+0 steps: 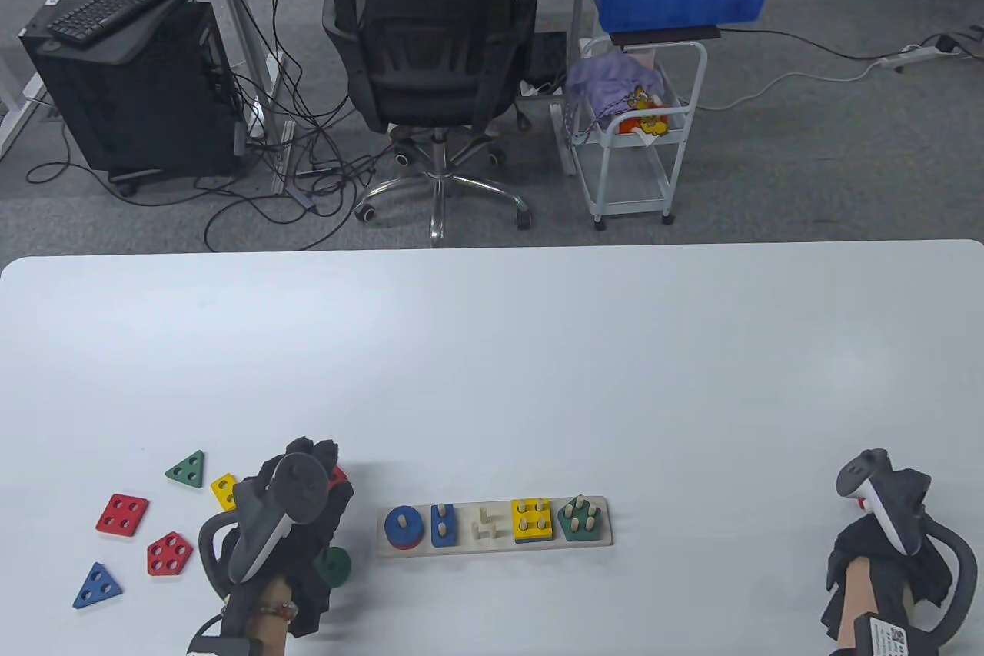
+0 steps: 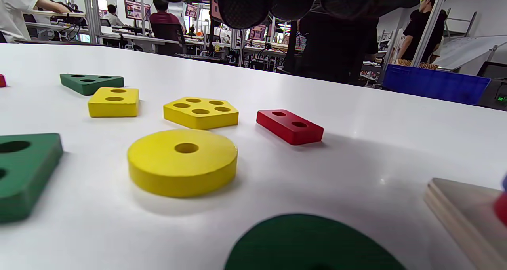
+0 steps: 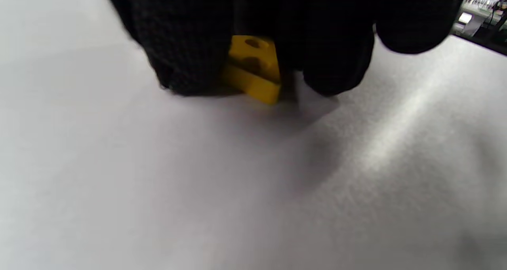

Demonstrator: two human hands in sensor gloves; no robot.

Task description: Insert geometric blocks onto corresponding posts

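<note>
Pinched between my right hand [image 3: 277, 32]'s gloved fingertips [image 3: 336, 60] is a yellow wooden block with holes [image 3: 253, 68], its lower edge at the white table [image 1: 492, 379], near the right edge, well apart from the wooden post board [image 1: 495, 527]. No writing is legible anywhere; a label on my right wrist is too small to read. My left hand [image 1: 296, 510] hovers palm down over loose blocks left of the board, above a yellow round disc [image 2: 182, 161] and a red two-hole rectangle [image 2: 290, 126]; whether its fingers curl I cannot tell
</note>
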